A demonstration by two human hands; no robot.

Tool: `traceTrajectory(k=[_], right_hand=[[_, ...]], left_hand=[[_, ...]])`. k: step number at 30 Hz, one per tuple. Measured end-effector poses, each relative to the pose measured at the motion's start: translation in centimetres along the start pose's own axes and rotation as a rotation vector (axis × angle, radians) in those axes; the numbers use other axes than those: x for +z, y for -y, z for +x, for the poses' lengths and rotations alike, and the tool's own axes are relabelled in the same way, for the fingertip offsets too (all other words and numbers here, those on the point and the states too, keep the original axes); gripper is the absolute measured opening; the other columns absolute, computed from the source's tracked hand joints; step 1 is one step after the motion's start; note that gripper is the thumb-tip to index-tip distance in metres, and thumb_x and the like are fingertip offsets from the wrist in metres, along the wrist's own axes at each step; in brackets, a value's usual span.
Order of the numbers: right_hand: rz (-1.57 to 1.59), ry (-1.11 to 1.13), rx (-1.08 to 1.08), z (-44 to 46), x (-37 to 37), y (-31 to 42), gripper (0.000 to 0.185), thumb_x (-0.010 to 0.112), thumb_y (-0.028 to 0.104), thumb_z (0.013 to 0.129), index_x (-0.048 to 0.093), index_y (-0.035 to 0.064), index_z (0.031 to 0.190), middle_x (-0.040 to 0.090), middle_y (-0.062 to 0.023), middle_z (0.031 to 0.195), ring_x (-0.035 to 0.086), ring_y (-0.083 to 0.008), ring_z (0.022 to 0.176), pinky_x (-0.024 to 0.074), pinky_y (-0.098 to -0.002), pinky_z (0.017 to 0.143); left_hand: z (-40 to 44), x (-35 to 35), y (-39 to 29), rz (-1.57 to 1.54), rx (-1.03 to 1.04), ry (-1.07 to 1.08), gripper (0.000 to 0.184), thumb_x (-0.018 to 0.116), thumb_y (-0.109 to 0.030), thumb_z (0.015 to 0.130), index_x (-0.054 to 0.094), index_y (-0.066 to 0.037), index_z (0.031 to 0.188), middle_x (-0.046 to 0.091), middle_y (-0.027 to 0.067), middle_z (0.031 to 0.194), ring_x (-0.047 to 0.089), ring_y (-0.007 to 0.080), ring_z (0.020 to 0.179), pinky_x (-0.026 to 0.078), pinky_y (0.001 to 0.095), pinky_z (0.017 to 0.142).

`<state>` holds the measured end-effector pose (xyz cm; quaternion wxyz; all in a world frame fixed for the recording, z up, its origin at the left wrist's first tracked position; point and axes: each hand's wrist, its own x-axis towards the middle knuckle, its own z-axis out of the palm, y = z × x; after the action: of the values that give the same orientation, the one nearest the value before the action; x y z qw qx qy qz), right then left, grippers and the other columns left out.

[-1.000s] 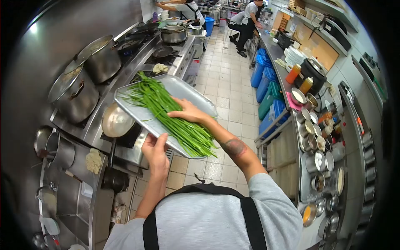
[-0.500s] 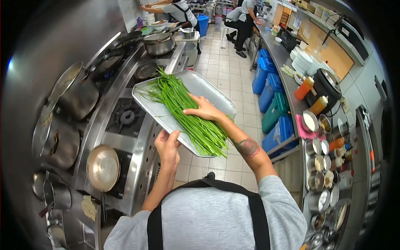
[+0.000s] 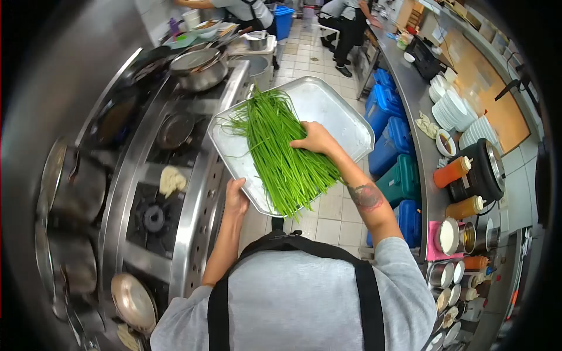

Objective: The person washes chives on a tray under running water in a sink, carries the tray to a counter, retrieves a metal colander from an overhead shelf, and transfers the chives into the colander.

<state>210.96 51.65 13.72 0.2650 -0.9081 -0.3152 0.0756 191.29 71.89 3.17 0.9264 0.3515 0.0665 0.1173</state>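
A large bunch of long, thin green chives (image 3: 278, 158) lies lengthwise in a shallow rectangular metal tray (image 3: 328, 105), some ends overhanging its near rim. My left hand (image 3: 236, 198) is closed on the tray's near-left edge, thumb on top and the other fingers mostly hidden underneath. My right hand (image 3: 319, 140) lies over the right side of the bunch, its thumb across the stalks and its fingers curled at the far side, partly hidden among them. The tray is in the air in front of my chest, above the tiled floor.
The stove (image 3: 153, 217) runs along the left, with a lidded pot (image 3: 199, 73), a pan (image 3: 133, 301) and a crumpled cloth (image 3: 172, 181) on it. Blue bins (image 3: 391, 146) stand under the right counter (image 3: 418, 131). Co-workers (image 3: 345, 29) are farther back in the aisle.
The tray has moved right and now lies flatter to my view. The chives are spread wider across it. My right hand has shifted right with the bunch, and the stove view has shifted.
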Motion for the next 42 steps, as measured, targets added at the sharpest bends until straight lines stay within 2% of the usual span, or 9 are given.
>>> traceTrajectory(k=[4, 7, 9, 15, 22, 28, 31, 36, 42], right_hand=[[0.326, -0.015, 0.213, 7.7, -2.5, -6.8, 0.060, 0.078, 0.023, 0.064, 0.057, -0.0088, 0.109, 0.065, -0.0195, 0.091, 0.063, -0.0260, 0.085, 0.0482, -0.0341, 0.078], [0.461, -0.075, 0.287, 11.8, -7.6, -12.5, 0.059, 0.078, 0.029, 0.063, 0.059, -0.0094, 0.104, 0.065, -0.0195, 0.089, 0.063, -0.0257, 0.081, 0.0487, -0.0354, 0.074], [0.704, -0.081, 0.353, 13.9, -11.7, -15.5, 0.039, 0.070, 0.010, 0.076, 0.059, -0.0068, 0.109, 0.066, -0.0133, 0.085, 0.063, -0.0156, 0.071, 0.0507, -0.0276, 0.064], [0.433, -0.286, 0.360, 18.7, -23.3, -22.4, 0.031, 0.068, 0.008, 0.077, 0.060, -0.0069, 0.103, 0.066, -0.0105, 0.086, 0.062, -0.0128, 0.070, 0.0492, -0.0244, 0.065], [0.467, -0.492, 0.511, 26.7, -28.1, -38.5, 0.020, 0.068, 0.014, 0.076, 0.067, -0.0025, 0.087, 0.066, -0.0069, 0.075, 0.058, -0.0122, 0.065, 0.0458, -0.0271, 0.062], [0.262, -0.302, 0.573, 32.8, -33.5, -46.7, 0.037, 0.063, 0.031, 0.081, 0.066, -0.0017, 0.096, 0.067, -0.0116, 0.082, 0.061, -0.0177, 0.072, 0.0469, -0.0299, 0.067], [0.268, -0.397, 0.619, 35.5, -34.6, -51.9, 0.037, 0.059, 0.029, 0.085, 0.062, -0.0025, 0.103, 0.064, -0.0069, 0.081, 0.056, -0.0122, 0.067, 0.0443, -0.0262, 0.056], [0.274, -0.329, 0.684, 38.3, -35.0, -62.7, 0.047, 0.062, 0.036, 0.083, 0.059, -0.0012, 0.111, 0.064, -0.0132, 0.100, 0.058, -0.0181, 0.088, 0.0442, -0.0311, 0.081], [0.163, -0.449, 0.786, 41.2, -35.9, -73.5, 0.049, 0.060, 0.038, 0.084, 0.058, -0.0004, 0.113, 0.064, -0.0159, 0.101, 0.059, -0.0220, 0.092, 0.0442, -0.0315, 0.083]], left_hand=[[12.6, 1.5, 1.3, 0.042, -0.088, 0.112, 0.060, 0.062, -0.019, 0.074, 0.041, 0.008, 0.124, 0.056, 0.0177, 0.116, 0.058, 0.0277, 0.104, 0.046, 0.0384, 0.092], [21.4, 3.9, 2.1, 0.030, -0.198, 0.193, 0.062, 0.064, -0.020, 0.074, 0.041, 0.007, 0.124, 0.056, 0.0172, 0.116, 0.058, 0.0273, 0.104, 0.048, 0.0378, 0.091], [26.9, 4.0, 4.2, 0.028, -0.254, 0.191, 0.063, 0.066, -0.021, 0.073, 0.041, 0.006, 0.124, 0.056, 0.0169, 0.115, 0.059, 0.0268, 0.103, 0.049, 0.0375, 0.090], [41.4, 8.9, 8.9, 0.013, -0.382, 0.303, 0.063, 0.065, -0.023, 0.073, 0.041, 0.005, 0.124, 0.057, 0.0151, 0.114, 0.059, 0.0258, 0.101, 0.050, 0.0365, 0.088], [57.4, 14.8, 15.5, -0.008, -0.488, 0.365, 0.062, 0.062, -0.021, 0.073, 0.041, 0.004, 0.125, 0.057, 0.0146, 0.114, 0.059, 0.0265, 0.101, 0.048, 0.0376, 0.090], [69.6, 18.7, 19.7, 0.000, -0.575, 0.465, 0.059, 0.061, -0.023, 0.075, 0.043, 0.004, 0.124, 0.057, 0.0151, 0.115, 0.058, 0.0269, 0.103, 0.047, 0.0386, 0.091], [75.6, 21.4, 22.8, 0.008, -0.586, 0.465, 0.056, 0.059, -0.023, 0.076, 0.044, 0.004, 0.123, 0.057, 0.0148, 0.115, 0.058, 0.0269, 0.103, 0.047, 0.0392, 0.091], [86.1, 24.8, 30.0, 0.006, -0.694, 0.507, 0.053, 0.059, -0.021, 0.077, 0.045, 0.003, 0.123, 0.059, 0.0135, 0.113, 0.058, 0.0270, 0.102, 0.046, 0.0393, 0.092], [96.1, 31.9, 38.0, 0.064, -0.804, 0.518, 0.042, 0.059, -0.016, 0.077, 0.051, 0.000, 0.115, 0.061, 0.0100, 0.108, 0.059, 0.0243, 0.099, 0.045, 0.0382, 0.091]])
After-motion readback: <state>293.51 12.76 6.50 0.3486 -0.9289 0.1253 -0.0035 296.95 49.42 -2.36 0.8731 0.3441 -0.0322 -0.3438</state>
